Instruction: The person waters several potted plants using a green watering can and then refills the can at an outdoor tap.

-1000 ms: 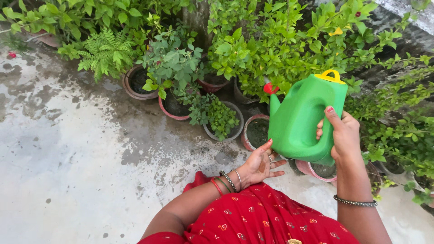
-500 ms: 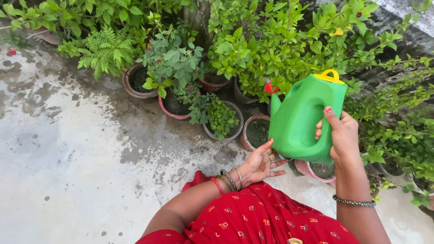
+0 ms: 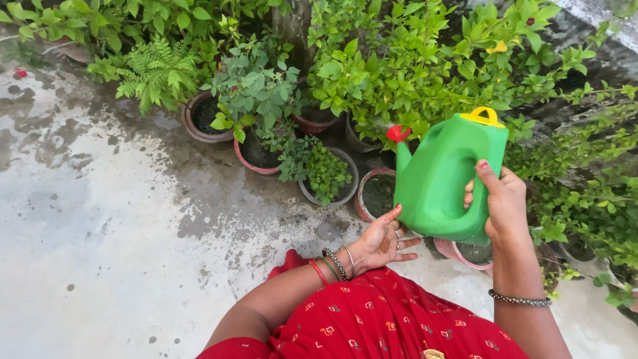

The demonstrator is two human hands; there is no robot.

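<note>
My right hand (image 3: 506, 203) grips the green watering can (image 3: 446, 176) by its handle above the pots (image 3: 372, 194); my left hand (image 3: 382, 240), spread, supports its base. If it slips, water may spill on the floor (image 3: 100, 233).

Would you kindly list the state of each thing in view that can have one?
Green watering can: lifted, tilted spout-forward toward the plants.
Right hand: gripping the can's handle.
Left hand: open, supporting the can's base.
Small-leaved plant pot: upright.
Bare soil pot: upright.
Concrete floor: patchily wet.
</note>
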